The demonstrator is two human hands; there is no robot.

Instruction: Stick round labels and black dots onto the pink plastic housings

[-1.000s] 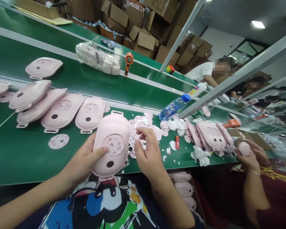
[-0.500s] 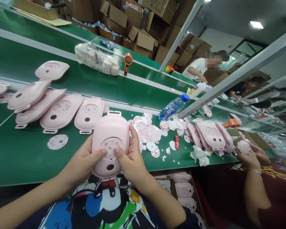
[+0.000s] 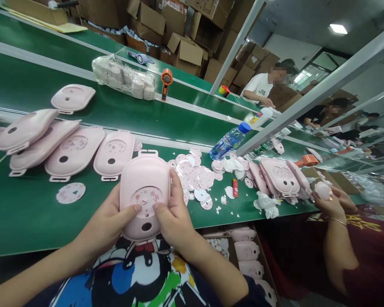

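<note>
Holding the pink plastic case [image 3: 144,187] in both hands, over the near edge of the green conveyor belt [image 3: 35,217], lower centre of the frame. Our left hand [image 3: 105,224] is closed around the case's left side, thumb [image 3: 131,209] lying on the face beside the round printed sticker [image 3: 146,201]. Our right hand [image 3: 176,215] is closed around its right side, thumb at the sticker's lower edge. Just right of the case lies a loose heap of round printed discs [image 3: 193,177]; just left, a row of similar cases [image 3: 74,151] sits on the belt. Beyond the heap, a blue-capped water bottle [image 3: 228,143] lies on its side. At lower right, a co-worker's hands [image 3: 333,200] hold a small pink piece [image 3: 323,191]. Below the belt, more pink cases [image 3: 247,250] stand in a cardboard box [image 3: 262,251].
</note>
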